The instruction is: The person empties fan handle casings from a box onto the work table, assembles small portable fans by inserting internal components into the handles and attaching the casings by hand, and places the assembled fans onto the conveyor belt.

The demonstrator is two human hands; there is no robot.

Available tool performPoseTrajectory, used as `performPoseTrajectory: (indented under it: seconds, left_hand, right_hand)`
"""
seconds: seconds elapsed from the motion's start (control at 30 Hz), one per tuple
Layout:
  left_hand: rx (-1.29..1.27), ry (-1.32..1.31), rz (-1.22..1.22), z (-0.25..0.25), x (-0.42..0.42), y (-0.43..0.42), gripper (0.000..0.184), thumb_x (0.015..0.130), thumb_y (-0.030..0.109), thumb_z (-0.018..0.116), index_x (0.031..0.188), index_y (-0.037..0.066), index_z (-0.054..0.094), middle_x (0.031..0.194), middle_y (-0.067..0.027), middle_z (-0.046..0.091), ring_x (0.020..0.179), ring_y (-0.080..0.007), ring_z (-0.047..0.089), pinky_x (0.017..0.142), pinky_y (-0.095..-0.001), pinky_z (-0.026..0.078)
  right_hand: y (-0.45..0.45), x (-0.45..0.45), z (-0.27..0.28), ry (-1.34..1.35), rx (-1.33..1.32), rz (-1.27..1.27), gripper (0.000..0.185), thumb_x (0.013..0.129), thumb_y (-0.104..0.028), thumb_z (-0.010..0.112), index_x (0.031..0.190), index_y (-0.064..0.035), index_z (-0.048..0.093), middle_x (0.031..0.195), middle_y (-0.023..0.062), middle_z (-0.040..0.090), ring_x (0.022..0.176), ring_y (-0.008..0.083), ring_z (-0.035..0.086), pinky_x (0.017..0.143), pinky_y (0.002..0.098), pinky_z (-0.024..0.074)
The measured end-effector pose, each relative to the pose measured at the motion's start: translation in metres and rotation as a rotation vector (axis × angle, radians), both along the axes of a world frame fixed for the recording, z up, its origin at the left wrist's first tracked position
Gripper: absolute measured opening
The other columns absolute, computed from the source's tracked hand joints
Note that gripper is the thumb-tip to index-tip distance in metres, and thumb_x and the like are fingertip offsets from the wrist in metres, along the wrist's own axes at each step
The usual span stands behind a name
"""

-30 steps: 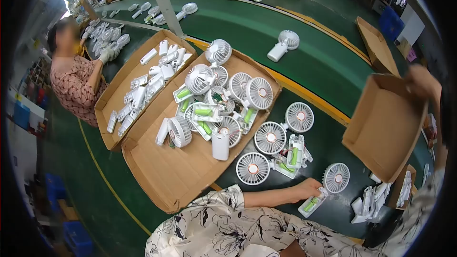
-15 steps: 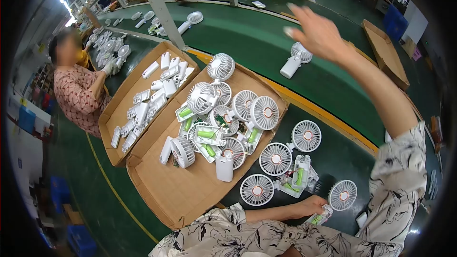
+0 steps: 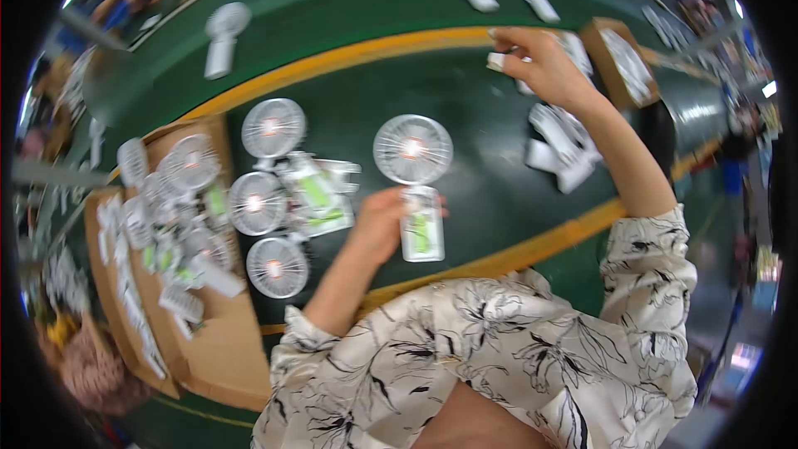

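Note:
My left hand (image 3: 384, 223) grips a white handheld fan (image 3: 413, 150) by its handle, which is open at the front with a green battery (image 3: 421, 233) inside. Above the table at the right, my right hand (image 3: 544, 71) is raised, thumb and forefinger apart, nothing visible between them. White coverings show on its fingertips. Close below that hand lies a pile of white plastic shells (image 3: 565, 145). To the left of my left hand are several white fans (image 3: 257, 202), their opened handles (image 3: 316, 195) showing green batteries.
A cardboard tray (image 3: 220, 341) at the left holds more fans, with another tray of white parts (image 3: 125, 283) beside it. Past the yellow edge (image 3: 357, 50), a green belt carries finished-looking fans (image 3: 223, 37). A cardboard box (image 3: 619, 62) of white parts stands right. Another person (image 3: 96, 366) is at lower left.
The view has swung right. My left hand has brought the opened fan up in front of me. My right hand has moved from over the belt to near the white shells.

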State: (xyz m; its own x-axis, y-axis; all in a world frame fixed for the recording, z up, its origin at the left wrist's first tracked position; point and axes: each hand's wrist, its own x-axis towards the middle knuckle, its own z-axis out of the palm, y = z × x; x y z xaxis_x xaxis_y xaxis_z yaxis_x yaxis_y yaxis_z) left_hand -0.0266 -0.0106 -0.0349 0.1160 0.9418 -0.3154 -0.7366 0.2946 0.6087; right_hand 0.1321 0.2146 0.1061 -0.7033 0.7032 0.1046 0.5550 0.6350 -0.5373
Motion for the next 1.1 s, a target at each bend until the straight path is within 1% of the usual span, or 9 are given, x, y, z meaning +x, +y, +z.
performPoseTrajectory:
  seconds: [0.37, 0.67, 0.73, 0.77, 0.87, 0.93, 0.97, 1.03, 1.1]
  left_hand:
    - [-0.183, 0.196, 0.148, 0.018, 0.045, 0.036, 0.026, 0.08, 0.004, 0.048, 0.102, -0.01, 0.05, 0.098, -0.0236, 0.059, 0.086, -0.0304, 0.061, 0.076, -0.036, 0.051]
    - [-0.288, 0.145, 0.218, 0.02, 0.065, 0.059, 0.026, 0.08, 0.002, 0.044, 0.103, -0.01, 0.05, 0.098, -0.0222, 0.058, 0.09, -0.0313, 0.06, 0.081, -0.0377, 0.049]
    - [-0.287, 0.153, 0.212, 0.021, 0.064, 0.059, 0.026, 0.081, 0.002, 0.044, 0.103, -0.01, 0.05, 0.098, -0.0223, 0.058, 0.09, -0.0314, 0.06, 0.081, -0.0376, 0.049]
    - [-0.286, 0.159, 0.205, 0.021, 0.063, 0.058, 0.026, 0.081, 0.002, 0.044, 0.103, -0.01, 0.05, 0.098, -0.0224, 0.058, 0.09, -0.0315, 0.06, 0.081, -0.0375, 0.049]
    - [-0.268, 0.158, 0.205, 0.022, 0.061, 0.058, 0.026, 0.08, 0.003, 0.044, 0.103, -0.01, 0.05, 0.1, -0.0226, 0.058, 0.089, -0.031, 0.06, 0.08, -0.037, 0.049]
    - [-0.272, 0.153, 0.212, 0.024, 0.059, 0.058, 0.029, 0.079, 0.005, 0.046, 0.104, -0.01, 0.05, 0.1, -0.0227, 0.058, 0.089, -0.03, 0.06, 0.079, -0.036, 0.049]
    - [-0.267, 0.168, 0.21, 0.024, 0.058, 0.059, 0.03, 0.079, 0.005, 0.047, 0.105, -0.01, 0.049, 0.101, -0.0226, 0.058, 0.09, -0.03, 0.06, 0.079, -0.036, 0.049]
    - [-0.299, 0.159, 0.205, 0.027, 0.056, 0.058, 0.03, 0.08, 0.0, 0.04, 0.107, -0.011, 0.047, 0.103, -0.0223, 0.056, 0.093, -0.0311, 0.058, 0.083, -0.0375, 0.047]
    - [-0.29, 0.124, 0.208, 0.027, 0.052, 0.056, 0.03, 0.08, 0.0, 0.041, 0.107, -0.011, 0.047, 0.102, -0.0213, 0.057, 0.093, -0.0307, 0.058, 0.083, -0.0367, 0.047]
  right_hand:
    - [-0.015, 0.159, -0.048, 0.112, -0.121, -0.317, 0.025, 0.079, -0.003, 0.05, 0.103, 0.0024, 0.055, 0.089, 0.0098, 0.06, 0.082, 0.0159, 0.057, 0.07, 0.0267, 0.0453]
    - [0.025, 0.144, -0.062, 0.166, 0.176, -0.276, 0.018, 0.075, -0.001, 0.052, 0.091, 0.0009, 0.059, 0.078, 0.0121, 0.058, 0.066, 0.0245, 0.058, 0.06, 0.0305, 0.0454]
    - [0.045, 0.131, -0.062, 0.143, 0.382, -0.205, 0.021, 0.074, 0.0, 0.051, 0.092, -0.0001, 0.06, 0.077, 0.0125, 0.058, 0.066, 0.0273, 0.057, 0.06, 0.0324, 0.0452]
    - [0.057, 0.121, -0.064, 0.124, 0.447, -0.207, 0.019, 0.071, -0.001, 0.051, 0.087, -0.0023, 0.061, 0.075, 0.0115, 0.057, 0.073, 0.028, 0.057, 0.062, 0.0372, 0.045]
    - [0.089, 0.091, -0.072, -0.194, 0.622, -0.095, 0.032, 0.065, 0.003, 0.055, 0.096, -0.0054, 0.059, 0.096, 0.0064, 0.058, 0.096, 0.0255, 0.052, 0.071, 0.0324, 0.0456]
    - [0.109, 0.073, -0.084, -0.297, 0.877, 0.061, 0.038, 0.065, 0.002, 0.055, 0.102, -0.0073, 0.055, 0.103, 0.0055, 0.056, 0.102, 0.0266, 0.048, 0.079, 0.0369, 0.0431]
    - [0.117, 0.065, -0.092, -0.38, 0.819, 0.107, 0.039, 0.069, -0.001, 0.053, 0.107, -0.0092, 0.053, 0.108, 0.0045, 0.053, 0.105, 0.0268, 0.046, 0.084, 0.0403, 0.0399]
    - [0.127, 0.054, -0.104, -0.615, 0.749, 0.154, 0.031, 0.073, -0.008, 0.049, 0.104, -0.01, 0.057, 0.097, 0.0042, 0.057, 0.1, 0.0233, 0.048, 0.082, 0.0366, 0.04]
    - [0.124, 0.047, -0.097, -0.614, 0.798, 0.191, 0.024, 0.071, -0.008, 0.051, 0.093, -0.009, 0.061, 0.086, 0.0032, 0.059, 0.094, 0.0206, 0.049, 0.079, 0.0332, 0.0385]
